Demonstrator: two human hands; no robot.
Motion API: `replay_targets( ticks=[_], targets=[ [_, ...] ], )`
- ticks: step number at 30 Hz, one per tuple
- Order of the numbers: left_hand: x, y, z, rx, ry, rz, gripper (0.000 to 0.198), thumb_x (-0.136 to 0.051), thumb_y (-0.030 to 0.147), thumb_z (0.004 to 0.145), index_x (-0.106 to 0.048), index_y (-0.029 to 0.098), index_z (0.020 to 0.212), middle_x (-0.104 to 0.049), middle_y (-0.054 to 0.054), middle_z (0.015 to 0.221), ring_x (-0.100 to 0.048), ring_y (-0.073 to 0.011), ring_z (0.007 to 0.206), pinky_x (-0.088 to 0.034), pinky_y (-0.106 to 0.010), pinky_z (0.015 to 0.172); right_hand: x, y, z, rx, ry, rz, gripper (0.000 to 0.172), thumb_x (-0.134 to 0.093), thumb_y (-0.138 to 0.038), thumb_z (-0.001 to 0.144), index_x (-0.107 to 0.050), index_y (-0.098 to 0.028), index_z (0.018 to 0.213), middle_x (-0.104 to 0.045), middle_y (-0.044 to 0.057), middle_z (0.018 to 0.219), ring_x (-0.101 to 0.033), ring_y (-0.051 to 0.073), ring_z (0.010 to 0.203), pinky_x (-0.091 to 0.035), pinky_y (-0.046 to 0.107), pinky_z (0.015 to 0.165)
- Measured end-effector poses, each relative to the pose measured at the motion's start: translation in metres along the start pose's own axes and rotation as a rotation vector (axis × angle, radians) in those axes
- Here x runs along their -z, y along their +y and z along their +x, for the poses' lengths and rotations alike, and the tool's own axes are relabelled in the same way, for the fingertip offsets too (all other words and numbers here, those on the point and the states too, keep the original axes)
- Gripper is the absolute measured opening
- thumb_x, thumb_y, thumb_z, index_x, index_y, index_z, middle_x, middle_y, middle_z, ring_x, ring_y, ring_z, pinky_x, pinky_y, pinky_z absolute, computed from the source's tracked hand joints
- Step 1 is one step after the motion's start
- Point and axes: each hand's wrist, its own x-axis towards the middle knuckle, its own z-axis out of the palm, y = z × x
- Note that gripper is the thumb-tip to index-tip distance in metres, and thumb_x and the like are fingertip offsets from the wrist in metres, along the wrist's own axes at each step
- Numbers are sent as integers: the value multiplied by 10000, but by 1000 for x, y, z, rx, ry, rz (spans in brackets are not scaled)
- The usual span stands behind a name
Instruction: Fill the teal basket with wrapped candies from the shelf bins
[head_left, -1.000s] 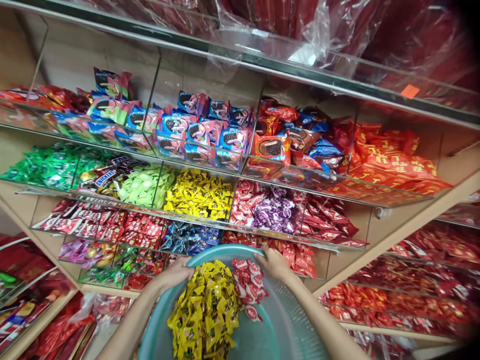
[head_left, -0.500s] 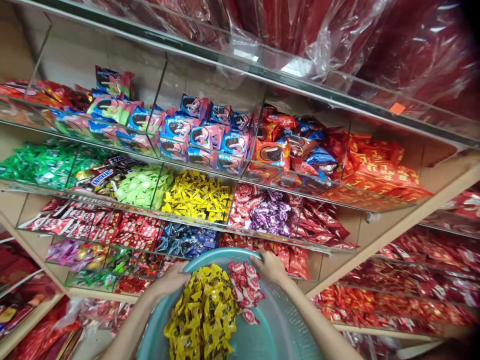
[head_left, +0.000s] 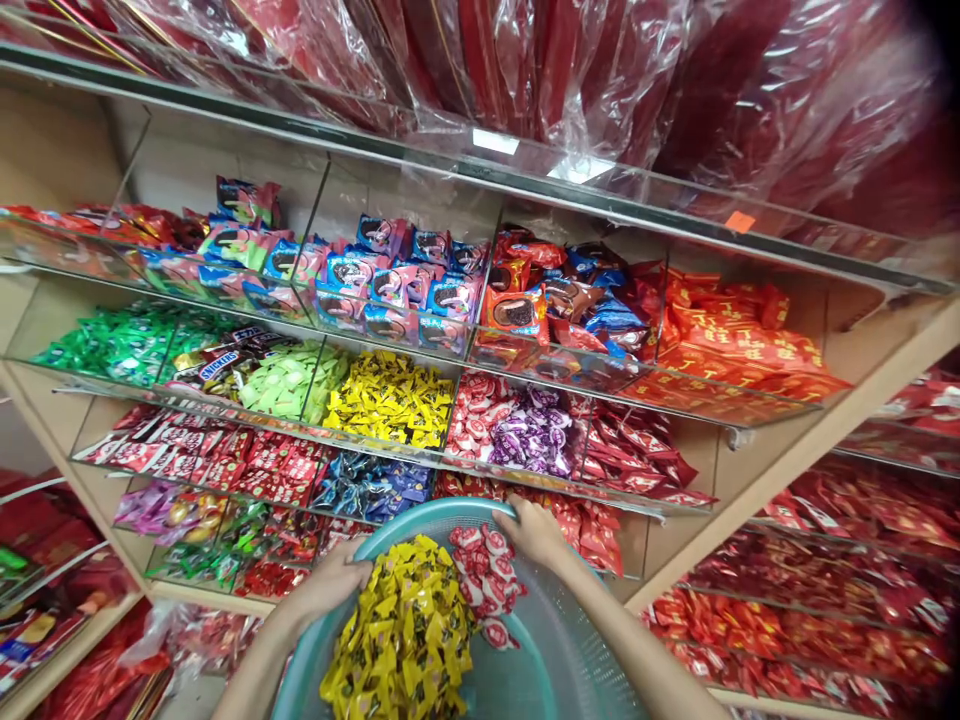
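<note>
A teal plastic basket (head_left: 525, 640) is held at the bottom centre, tilted so its inside shows. My left hand (head_left: 330, 582) is closed on its upper left rim, and my right hand (head_left: 532, 530) grips the upper right rim. Inside lies a large heap of yellow-wrapped candies (head_left: 405, 630) on the left. Beside it, to the upper right, is a smaller group of red and white wrapped candies (head_left: 486, 580). The basket's far rim overlaps the lower shelf compartments in view.
Clear-fronted shelves (head_left: 570, 365) of wrapped sweets stand ahead, with yellow candies (head_left: 394, 400), purple candies (head_left: 532, 435) and packaged cookies (head_left: 517, 310). Plastic-wrapped red goods (head_left: 480, 60) hang over the top. More red packets (head_left: 817, 560) fill shelves at the right.
The shelves sit slightly lower and more level in view, and more of the red goods above shows. Both hands still hold the basket, which has shifted very little.
</note>
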Motion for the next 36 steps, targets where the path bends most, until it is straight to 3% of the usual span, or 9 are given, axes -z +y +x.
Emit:
replay_targets(
  ticks=[7,11,14,17,20,23,28,36],
  targets=[
    [9,-1,6,-73,12,28,129,-358,195,423,-408,182,541,-351,53,535,-331,-108,559,-255,-202,515,-5,-11,-3,-17,-22,-18,390,-284,-471,857,-488,-199,1048,-623,88,922,-578,215,876,-360,271,667],
    [12,-8,8,-92,-23,23,179,-357,187,436,-447,174,590,-390,50,560,-359,-113,574,-273,-200,517,5,-20,-15,27,-25,-99,335,-463,-337,801,-493,-147,1075,-561,137,1062,-506,240,1008,-353,292,760],
    [13,-16,11,-79,-34,29,242,-360,171,443,-490,165,646,-424,51,579,-376,-112,577,-284,-197,514,32,-31,-27,72,20,-118,281,-476,-294,796,-512,-161,1041,-569,128,1021,-516,243,964,-351,296,734],
    [13,-25,15,-52,-44,17,290,-359,160,439,-514,164,685,-468,50,590,-400,-118,577,-293,-198,507,74,-46,-29,219,141,-67,229,-366,-349,860,-525,-206,942,-593,66,899,-546,181,821,-341,253,664],
    [12,-29,17,-58,-53,-9,320,-360,150,435,-530,163,706,-496,50,605,-414,-120,583,-300,-201,513,112,-62,-11,319,311,-113,226,-352,-325,871,-529,-190,906,-572,62,892,-508,166,833,-330,247,697],
    [13,-29,16,-72,-47,-17,308,-360,142,436,-533,159,691,-499,48,606,-414,-119,590,-305,-204,524,131,-78,19,356,383,-273,195,-435,-289,834,-545,-167,940,-531,94,962,-448,207,922,-322,282,748],
    [15,-31,19,-105,-65,-4,328,-350,130,444,-538,158,712,-499,41,631,-424,-120,610,-316,-203,540,128,-92,54,348,252,-443,225,-504,-220,785,-577,-151,986,-481,126,1073,-386,261,1009,-309,344,791],
    [16,-33,22,-106,-83,9,343,-348,128,440,-534,160,727,-491,34,630,-428,-123,610,-318,-202,539,127,-93,64,288,182,-427,259,-571,-239,736,-607,-125,966,-487,148,1081,-390,274,1029,-313,357,808]
  ],
)
